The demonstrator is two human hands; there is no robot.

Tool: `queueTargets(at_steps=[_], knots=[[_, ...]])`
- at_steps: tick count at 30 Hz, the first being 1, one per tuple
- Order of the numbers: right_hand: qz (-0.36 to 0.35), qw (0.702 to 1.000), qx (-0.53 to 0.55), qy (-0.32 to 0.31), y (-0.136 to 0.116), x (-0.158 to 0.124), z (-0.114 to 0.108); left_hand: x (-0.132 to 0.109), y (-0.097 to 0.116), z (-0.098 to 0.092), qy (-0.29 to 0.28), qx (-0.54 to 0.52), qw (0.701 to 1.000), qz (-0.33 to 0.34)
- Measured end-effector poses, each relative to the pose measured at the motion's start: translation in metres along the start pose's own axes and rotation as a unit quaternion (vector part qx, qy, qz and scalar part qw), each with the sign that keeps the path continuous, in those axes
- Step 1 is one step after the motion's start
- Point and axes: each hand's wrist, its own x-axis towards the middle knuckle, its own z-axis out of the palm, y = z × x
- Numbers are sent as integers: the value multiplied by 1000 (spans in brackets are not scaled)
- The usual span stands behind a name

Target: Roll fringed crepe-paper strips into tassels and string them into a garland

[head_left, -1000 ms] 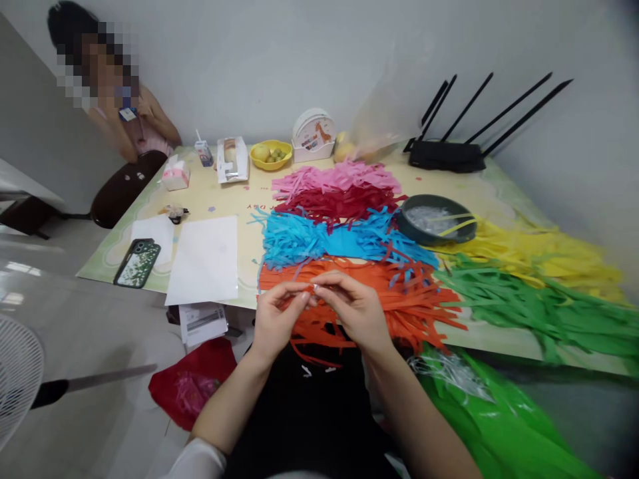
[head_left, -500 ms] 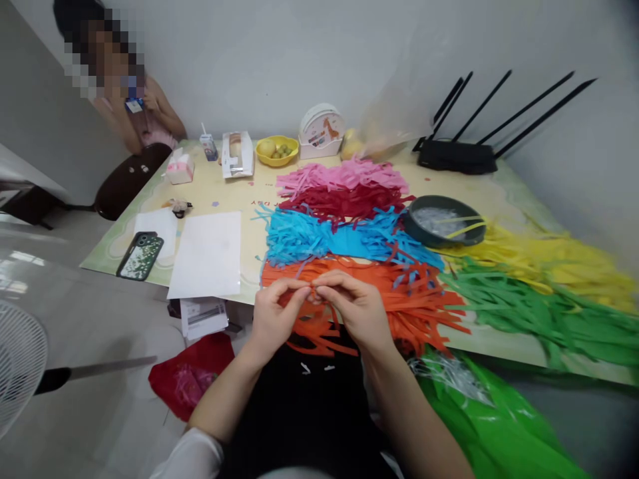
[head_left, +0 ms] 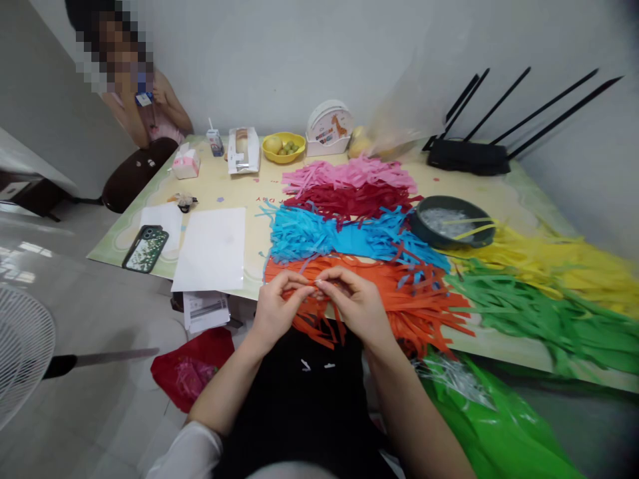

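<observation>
My left hand [head_left: 279,306] is closed in a pinch on a thin orange strip [head_left: 313,285] at the table's front edge. Fingertip to fingertip with it, my right hand [head_left: 355,303] pinches the same spot, where a tiny whitish bit shows; the fingers hide most of it. Beneath and behind both hands spreads a pile of orange strips [head_left: 409,293], with some hanging over the edge. Blue strips [head_left: 357,239] lie beyond it. A dark bowl [head_left: 424,233] of small clear pieces stands to the right, a yellow strip across it.
Green strips [head_left: 549,313] and yellow strips [head_left: 564,259] cover the table's right side. Dark red strips [head_left: 349,199] and pink strips [head_left: 349,174] lie farther back. White paper [head_left: 212,249] and a phone [head_left: 146,248] are left. A router [head_left: 469,156] stands behind; a person [head_left: 170,110] sits back left.
The view has shifted slightly, so the table appears a little farther right. Both hands stay together at the orange strip, and a whitish bit now shows at my right fingertips.
</observation>
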Motion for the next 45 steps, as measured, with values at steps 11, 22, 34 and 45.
queueTargets(at_steps=[11, 22, 34, 45], knots=[[-3, 997, -3, -72, -1, 3, -2, -6, -3, -5, -18, 17, 1000, -1], [-24, 999, -23, -19, 0, 4, -5, -3, -3, -9, -8, 33, 999, -13], [-19, 996, -67, -53, -5, 9, -6, 0, -7, -13, -44, -47, 997, -46], [-62, 995, -72, -11, 1, 8, 20, 5, -20, -40, -117, -121, 976, -138]])
